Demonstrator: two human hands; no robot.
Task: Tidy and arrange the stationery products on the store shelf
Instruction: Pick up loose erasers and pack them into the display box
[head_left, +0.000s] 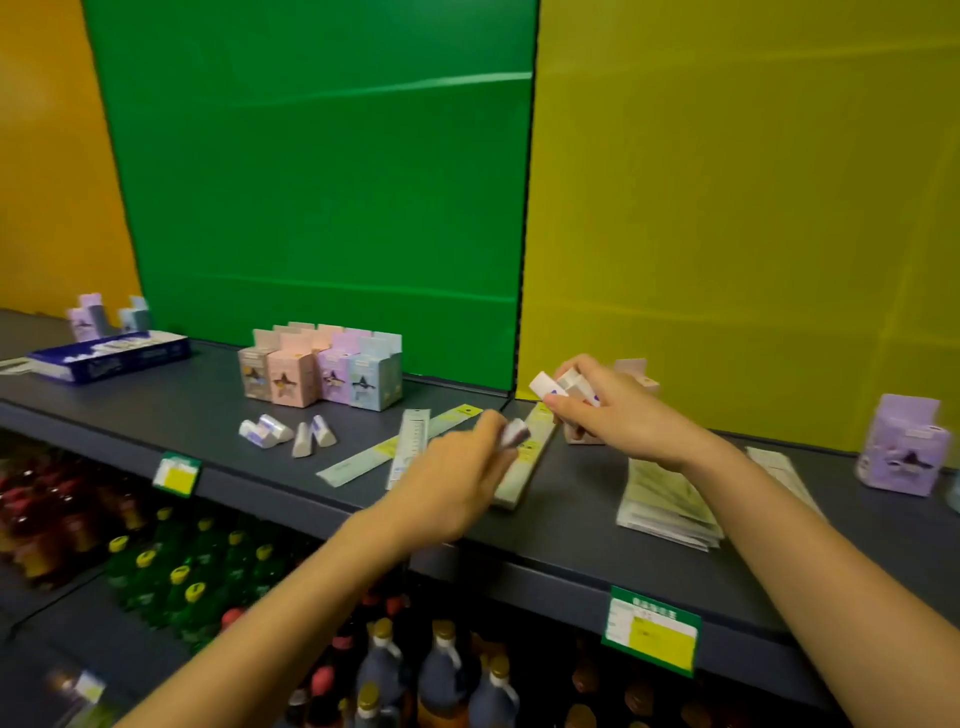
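Observation:
On the grey shelf (197, 395), my left hand (457, 483) pinches a small white and purple eraser (515, 432) above several long ruler packs (415, 447). My right hand (608, 410) grips two white erasers (550, 387), held over a pink box (584, 436) that it mostly hides. A tidy cluster of pastel boxes (322, 371) stands at the back centre. In front of it lie several loose erasers (285, 434). A stack of flat green packets (667, 506) lies under my right forearm.
A purple box (901, 452) stands at the far right. A blue display tray (109, 356) with small boxes behind it sits at the far left. Price tags (652, 631) hang on the shelf's front edge. Bottles (441, 670) fill the lower shelves. Green and yellow back panels rise behind.

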